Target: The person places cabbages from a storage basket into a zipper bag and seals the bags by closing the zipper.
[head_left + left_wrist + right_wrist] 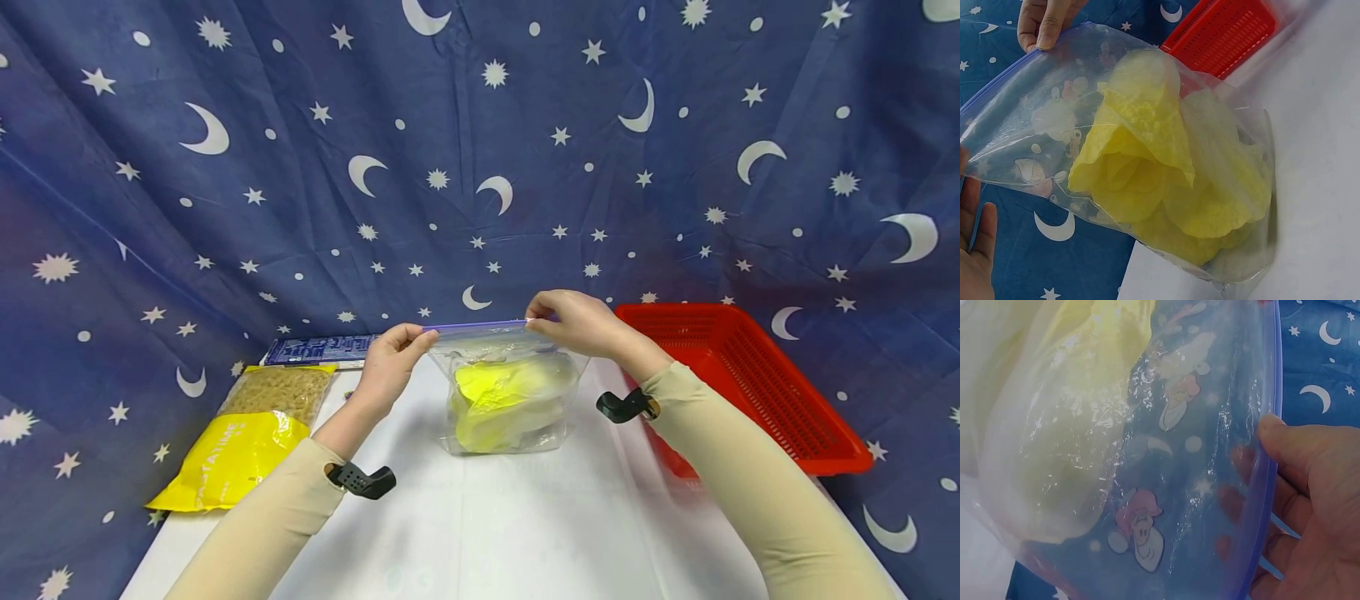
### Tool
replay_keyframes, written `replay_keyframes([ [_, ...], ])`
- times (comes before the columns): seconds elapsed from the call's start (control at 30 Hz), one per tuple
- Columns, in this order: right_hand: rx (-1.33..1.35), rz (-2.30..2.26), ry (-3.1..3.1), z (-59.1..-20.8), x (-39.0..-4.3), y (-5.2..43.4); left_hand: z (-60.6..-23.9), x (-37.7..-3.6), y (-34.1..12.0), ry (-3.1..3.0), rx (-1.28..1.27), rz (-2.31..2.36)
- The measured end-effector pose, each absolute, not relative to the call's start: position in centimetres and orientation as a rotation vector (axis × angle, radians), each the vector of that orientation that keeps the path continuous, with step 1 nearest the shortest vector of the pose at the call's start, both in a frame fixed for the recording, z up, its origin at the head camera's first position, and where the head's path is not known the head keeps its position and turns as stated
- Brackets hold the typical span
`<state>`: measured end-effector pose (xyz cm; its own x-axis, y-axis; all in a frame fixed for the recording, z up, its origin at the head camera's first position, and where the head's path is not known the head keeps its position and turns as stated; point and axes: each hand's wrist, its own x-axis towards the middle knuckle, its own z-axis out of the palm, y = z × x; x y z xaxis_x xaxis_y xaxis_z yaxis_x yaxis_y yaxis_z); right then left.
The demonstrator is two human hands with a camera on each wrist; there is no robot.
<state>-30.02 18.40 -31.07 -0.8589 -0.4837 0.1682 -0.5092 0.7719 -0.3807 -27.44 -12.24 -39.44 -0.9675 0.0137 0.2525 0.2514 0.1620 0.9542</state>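
Careful, your left hand (390,362) and right hand (573,321) are pinching the zip bag (510,400) seal mid-desk (525,517); uneven pulling is probably risking spilled yellow chips (502,400)

Open tabletop (525,517) in front; red basket (750,383) crowds the right

Staged recording setup: star-and-moon cloth backdrop (480,167) draped behind white table (487,517), wrist-worn cameras.

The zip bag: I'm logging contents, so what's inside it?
Inside the zip bag sit crumpled yellow sheets, leaf-like or papery. Anything beneath them stays covered.
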Motion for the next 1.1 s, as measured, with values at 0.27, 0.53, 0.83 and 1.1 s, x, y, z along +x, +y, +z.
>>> replay_keyframes([
  [0.27,0.806,0.66,-2.915,-31.0,-29.9,19.0,-39.5,-27.4,-12.3,-2.252,-0.258,-1.892],
  [0.53,0.788,0.654,-2.934,-31.0,-30.0,19.7,-39.4,-27.3,-12.4,-2.257,-0.247,-1.896],
  [0.83,0.784,0.646,-2.917,-31.1,-30.0,20.6,-39.5,-27.4,-12.5,-2.257,-0.246,-1.9],
  [1.1,0.767,0.663,-2.919,-31.1,-29.9,21.2,-39.6,-27.4,-12.6,-2.24,-0.273,-1.92],
])
